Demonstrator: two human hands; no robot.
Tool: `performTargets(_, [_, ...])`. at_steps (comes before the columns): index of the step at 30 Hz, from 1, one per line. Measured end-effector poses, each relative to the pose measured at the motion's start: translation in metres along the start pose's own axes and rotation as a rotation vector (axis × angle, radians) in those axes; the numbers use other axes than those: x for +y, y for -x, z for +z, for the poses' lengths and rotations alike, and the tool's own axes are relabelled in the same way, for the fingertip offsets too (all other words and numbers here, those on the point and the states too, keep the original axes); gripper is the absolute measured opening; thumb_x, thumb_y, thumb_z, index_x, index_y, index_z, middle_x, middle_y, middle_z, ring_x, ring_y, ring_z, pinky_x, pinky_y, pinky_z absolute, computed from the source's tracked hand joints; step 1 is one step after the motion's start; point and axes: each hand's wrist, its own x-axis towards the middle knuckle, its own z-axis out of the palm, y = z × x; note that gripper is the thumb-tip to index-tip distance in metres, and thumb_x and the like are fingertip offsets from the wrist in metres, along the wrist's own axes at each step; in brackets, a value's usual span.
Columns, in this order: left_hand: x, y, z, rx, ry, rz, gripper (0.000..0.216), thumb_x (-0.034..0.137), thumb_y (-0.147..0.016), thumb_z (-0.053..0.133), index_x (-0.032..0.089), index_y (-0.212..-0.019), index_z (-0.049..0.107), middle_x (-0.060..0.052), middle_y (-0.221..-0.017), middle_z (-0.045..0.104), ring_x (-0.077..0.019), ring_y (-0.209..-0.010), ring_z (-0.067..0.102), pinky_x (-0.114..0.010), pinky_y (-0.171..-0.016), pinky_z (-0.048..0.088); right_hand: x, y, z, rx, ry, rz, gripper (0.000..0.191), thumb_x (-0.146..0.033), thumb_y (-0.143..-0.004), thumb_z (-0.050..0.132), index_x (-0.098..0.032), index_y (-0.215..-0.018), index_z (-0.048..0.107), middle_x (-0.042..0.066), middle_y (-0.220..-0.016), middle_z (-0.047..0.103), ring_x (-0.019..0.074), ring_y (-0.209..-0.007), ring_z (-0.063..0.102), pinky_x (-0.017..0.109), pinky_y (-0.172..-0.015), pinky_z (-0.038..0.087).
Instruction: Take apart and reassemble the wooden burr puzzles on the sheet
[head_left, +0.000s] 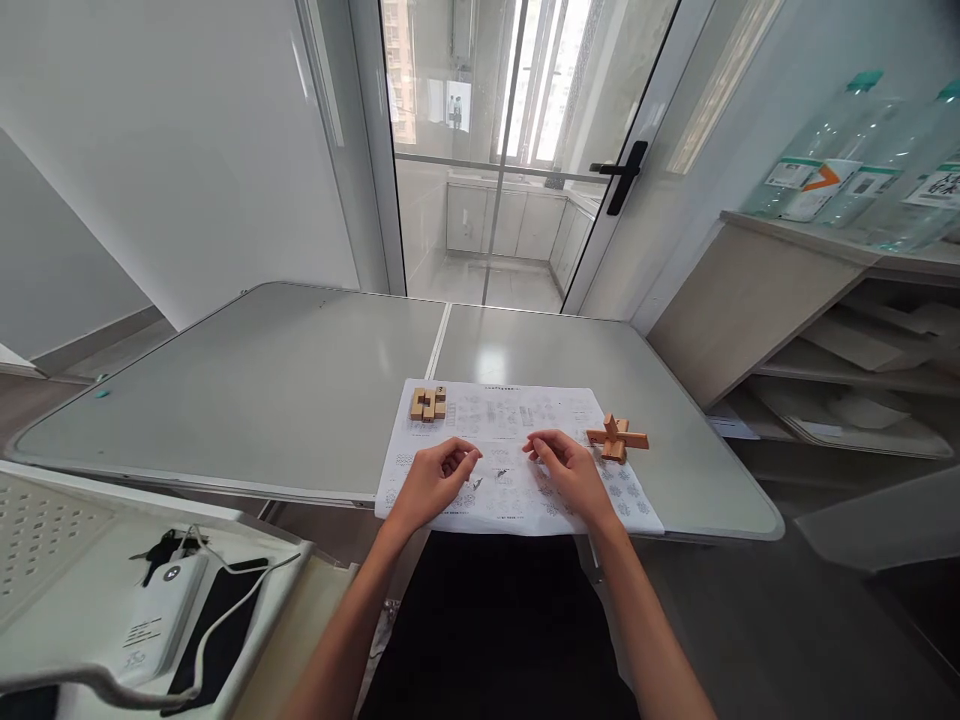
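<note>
My left hand hovers over or rests on a printed paper sheet, its fingers loosely curled, with a gap between thumb and fingers and nothing visible in it. Opposite it, my right hand is half curled too, thumb apart from the fingers, and appears to hold nothing. Between them lie a small shiny metal piece and a second metal piece, too small to make out. A blocky wooden puzzle sits at the sheet's upper left. Beside my right hand stands a cross-shaped wooden puzzle.
The sheet lies at the front edge of a grey table. On the left, a white cart carries a power bank, a cable, keys and a dark phone-like slab. To the right, a shelf holds plastic bottles. A glass door stands behind.
</note>
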Motion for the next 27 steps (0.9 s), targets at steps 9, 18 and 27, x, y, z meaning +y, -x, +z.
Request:
performTargets(9, [0.002, 0.000, 0.000, 0.004, -0.001, 0.001, 0.038, 0.054, -0.098, 0.055, 0.020, -0.093, 0.071, 0.000, -0.070, 0.064, -0.0152, -0.064, 0.054, -0.027, -0.061, 0.043, 0.006, -0.003, 0.001, 0.052, -0.090, -0.019, 0.045, -0.052, -0.096, 0.063, -0.022, -0.129, 0.057, 0.007, -0.102, 0.077, 0.0218, -0.087, 0.071, 0.041, -0.088, 0.056])
performTargets(18, [0.001, 0.000, 0.000, -0.004, 0.005, -0.009, 0.038, 0.053, -0.098, 0.054, 0.020, -0.094, 0.071, 0.000, -0.070, 0.063, -0.0153, -0.065, 0.053, -0.027, -0.062, 0.042, 0.002, 0.000, 0.003, 0.330, -0.174, -0.057, 0.092, -0.039, -0.094, 0.063, -0.038, -0.161, 0.000, 0.011, -0.136, 0.063, 0.0163, -0.072, 0.072, 0.038, -0.072, 0.063])
performTargets(27, [0.001, 0.001, 0.000, -0.012, 0.019, 0.001, 0.037, 0.053, -0.099, 0.053, 0.020, -0.094, 0.070, 0.000, -0.070, 0.063, -0.0157, -0.066, 0.055, -0.028, -0.062, 0.043, 0.012, -0.002, -0.001, 0.435, -0.123, -0.007, 0.095, -0.042, -0.095, 0.059, -0.036, -0.165, -0.005, 0.018, -0.164, 0.035, 0.0212, -0.090, 0.074, 0.041, -0.083, 0.065])
